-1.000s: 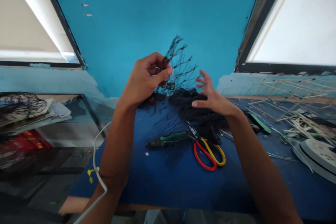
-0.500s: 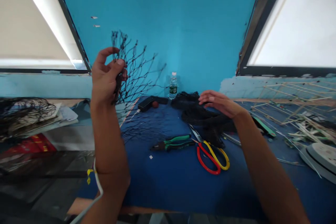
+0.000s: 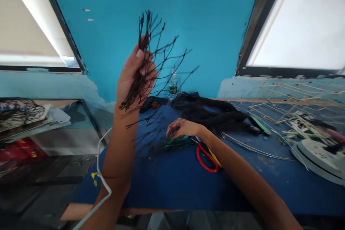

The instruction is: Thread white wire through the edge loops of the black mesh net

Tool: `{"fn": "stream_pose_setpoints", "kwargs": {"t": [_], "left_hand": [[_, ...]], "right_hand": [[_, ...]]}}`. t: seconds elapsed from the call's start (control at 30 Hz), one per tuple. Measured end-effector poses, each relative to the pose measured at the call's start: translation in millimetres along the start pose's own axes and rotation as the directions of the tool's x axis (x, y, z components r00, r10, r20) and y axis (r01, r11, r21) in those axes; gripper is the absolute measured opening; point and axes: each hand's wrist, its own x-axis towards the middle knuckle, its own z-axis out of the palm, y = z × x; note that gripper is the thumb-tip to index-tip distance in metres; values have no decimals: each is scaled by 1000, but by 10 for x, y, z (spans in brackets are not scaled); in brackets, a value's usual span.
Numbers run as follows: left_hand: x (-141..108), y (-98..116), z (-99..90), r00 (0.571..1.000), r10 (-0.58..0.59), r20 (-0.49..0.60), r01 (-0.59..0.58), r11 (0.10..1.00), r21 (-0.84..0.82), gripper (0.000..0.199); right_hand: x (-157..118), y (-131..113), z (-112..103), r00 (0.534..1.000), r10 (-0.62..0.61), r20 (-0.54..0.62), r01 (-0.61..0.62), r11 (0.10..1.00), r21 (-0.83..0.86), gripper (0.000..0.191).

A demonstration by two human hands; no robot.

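A bunched piece of black netting (image 3: 138, 79) hangs from my raised left hand (image 3: 138, 72), which is closed on it; its knotted strands fan out to the right. Low over the blue table, my right hand (image 3: 179, 129) is blurred, with dark strands across its fingers; its grip is unclear. Beneath that hand lie green-handled pliers (image 3: 176, 143), partly hidden. Scissors with red and yellow handles (image 3: 206, 160) rest beside them, partly covered by my right forearm. Behind, a heap of black netting (image 3: 212, 113) lies on the table (image 3: 167, 187).
A water bottle (image 3: 173, 85) stands by the blue wall. To the right are a green-edged tool (image 3: 260, 125), thin rods, a stick frame (image 3: 291, 97) and a round white device (image 3: 320, 158). Papers and netting lie on a left shelf. A white cable (image 3: 101, 172) crosses my left forearm.
My left hand has moved right and slightly up with the netting. My right hand has come down and left, from near the black heap to above the pliers.
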Motion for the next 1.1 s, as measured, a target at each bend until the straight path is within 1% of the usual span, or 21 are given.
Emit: {"fn": "stream_pose_setpoints", "kwargs": {"t": [0.03,0.07,0.1,0.17,0.23,0.3,0.37,0.43,0.5,0.57,0.6,0.67,0.73,0.77,0.8,0.87,0.9,0.93,0.97,1.03,1.1], "left_hand": [[48,-40,-100,1000,4,-6,-4,998,69,28],[95,-72,-212,1000,9,-20,-6,992,127,40],[137,-94,-330,999,10,-36,-4,985,170,46],[192,-96,-567,997,42,-60,-21,949,316,46],[207,-50,-781,994,77,-82,-32,892,451,41],[198,9,-949,993,67,-98,-6,849,529,34],[192,30,-1052,991,46,-123,30,833,553,28],[202,-15,-1076,986,46,-159,50,833,552,26],[213,-124,-1003,987,48,-153,47,825,563,25],[199,-272,-831,998,28,-57,12,802,597,25],[175,-355,-712,999,-12,33,-12,784,621,26],[90,-533,-430,970,-129,204,-19,801,598,30],[-41,-720,-122,946,-148,288,-18,863,504,30],[-119,-814,29,944,-133,302,-24,884,466,27],[-201,-906,172,945,-134,297,-17,890,455,27],[-362,-1074,419,970,-120,214,7,885,465,28],[-430,-1145,515,983,-90,158,6,884,467,34],[-483,-1205,589,992,-48,115,-11,886,464,46],[-519,-1252,640,997,-10,76,-26,888,459,61],[-533,-1294,672,1000,4,-4,-2,926,377,89],[-482,-1259,623,992,-105,-73,117,975,188,104]], "right_hand": [[-44,-58,-62,999,-21,-41,22,1000,6,41],[-103,-127,-137,994,-44,-102,46,999,14,32],[-174,-199,-221,987,-55,-154,60,998,27,28],[-343,-328,-399,984,-27,-175,36,998,50,26],[-515,-410,-569,993,61,-105,-56,997,56,29],[-654,-440,-706,989,135,-61,-131,989,74,33],[-736,-443,-792,983,160,-89,-144,977,158,35],[-762,-454,-823,977,151,-152,-102,952,288,34],[-746,-491,-811,969,127,-214,-33,918,395,34],[-705,-555,-777,954,101,-281,47,878,477,34],[-681,-593,-758,944,88,-319,91,858,506,34],[-632,-668,-714,915,61,-399,184,817,547,28],[-590,-735,-658,880,31,-474,273,783,559,21],[-572,-763,-621,848,13,-529,331,766,551,20],[-557,-789,-577,801,-3,-599,399,748,530,20],[-535,-835,-472,670,-35,-742,534,717,448,18],[-527,-858,-415,599,-55,-799,585,711,390,16],[-522,-883,-359,542,-81,-836,614,718,328,16],[-519,-910,-307,508,-113,-854,618,738,271,17],[-525,-973,-223,489,-179,-854,585,793,168,18],[-552,-1040,-168,519,-245,-819,534,841,88,15]]}}
